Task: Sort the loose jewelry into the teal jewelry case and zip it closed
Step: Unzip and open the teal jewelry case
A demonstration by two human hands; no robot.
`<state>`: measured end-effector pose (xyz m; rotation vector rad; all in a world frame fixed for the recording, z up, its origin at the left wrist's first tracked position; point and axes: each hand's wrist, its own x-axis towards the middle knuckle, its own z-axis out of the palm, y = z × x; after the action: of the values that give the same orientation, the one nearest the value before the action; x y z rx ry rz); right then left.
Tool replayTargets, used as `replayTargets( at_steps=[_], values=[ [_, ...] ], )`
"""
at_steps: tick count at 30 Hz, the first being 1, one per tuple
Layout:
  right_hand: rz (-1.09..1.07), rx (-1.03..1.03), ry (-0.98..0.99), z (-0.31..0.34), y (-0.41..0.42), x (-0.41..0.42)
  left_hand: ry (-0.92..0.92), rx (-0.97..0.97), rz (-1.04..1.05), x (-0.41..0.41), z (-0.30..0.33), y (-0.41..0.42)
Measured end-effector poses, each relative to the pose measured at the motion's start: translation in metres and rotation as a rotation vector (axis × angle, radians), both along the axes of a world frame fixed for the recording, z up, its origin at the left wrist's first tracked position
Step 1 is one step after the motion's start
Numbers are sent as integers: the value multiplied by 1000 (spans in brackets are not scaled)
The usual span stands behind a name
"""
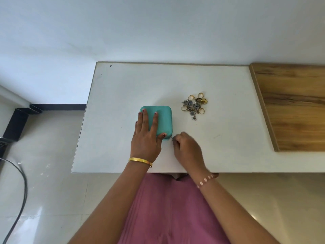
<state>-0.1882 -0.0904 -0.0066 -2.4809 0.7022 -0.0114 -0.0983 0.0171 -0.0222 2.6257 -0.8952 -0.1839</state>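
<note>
1. Wall (158, 29): plain white, behind everything.
2. Floor (44, 191): pale glossy tile; black cable (21, 191) curves across it at left.
3. Table (219, 147): white top, far edge against the wall. Person stands at the near edge, pink clothing (167, 208) below it.
4. Wood panel (295, 106): brown grain, lies on the table's right end, runs out of view.
5. Case (163, 118): teal, rounded square, lid down, left of table centre. Zipper state along the sides too small to read.
6. Left hand (146, 136): flat on the case lid, fingers straight and spread, thumb on the near right corner. Pressing, not gripping. Gold bangle (140, 161) on that wrist.
7. Right hand (188, 148): just beside the case's near right corner, fingers curled, fingertips (175, 140) pinched together right at the corner edge. Looks like a small zipper pull between them, but too small to confirm. Pink-and-white bead bracelet (205, 181) on that wrist.
8. Jewelry (194, 105): loose pile on the table, right of the case, apart from it. Several gold rings around the edge, dark blue-grey flower-shaped pieces tangled in the middle. Neither hand touches it.
</note>
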Motion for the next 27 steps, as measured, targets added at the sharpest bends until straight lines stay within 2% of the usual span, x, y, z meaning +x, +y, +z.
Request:
replayTargets(
  at_steps=[8, 10, 11, 13, 15, 16, 18, 20, 22, 24, 27],
  values=[
    [-105, 200, 34, 1, 15, -2, 77, 45, -22, -1, 12, 0],
    [-106, 226, 30, 5, 11, -5, 144, -14, -12, 1, 17, 3],
    [-116, 231, 10, 8, 8, -6, 193, -107, 23, 0, 20, 5],
    [-156, 225, -69, 14, 0, -4, 276, -390, 176, -7, 27, 11],
    [-170, 215, -167, 20, -9, 5, 328, -657, 438, -20, 30, 18],
    [-149, 217, -206, 24, -13, 12, 397, -733, 594, -27, 30, 20],
    [-56, 228, -232, 31, -18, 28, 661, -825, 838, -33, 27, 20],
    [62, 209, -172, 35, -20, 43, 944, -828, 925, -36, 24, 17],
    [146, 169, -78, 35, -21, 52, 1085, -737, 883, -40, 24, 11],
    [173, 164, -38, 33, -21, 53, 1070, -619, 792, -45, 22, 0],
    [188, 155, -26, 31, -22, 51, 925, -487, 691, -49, 17, -16]
  ],
)
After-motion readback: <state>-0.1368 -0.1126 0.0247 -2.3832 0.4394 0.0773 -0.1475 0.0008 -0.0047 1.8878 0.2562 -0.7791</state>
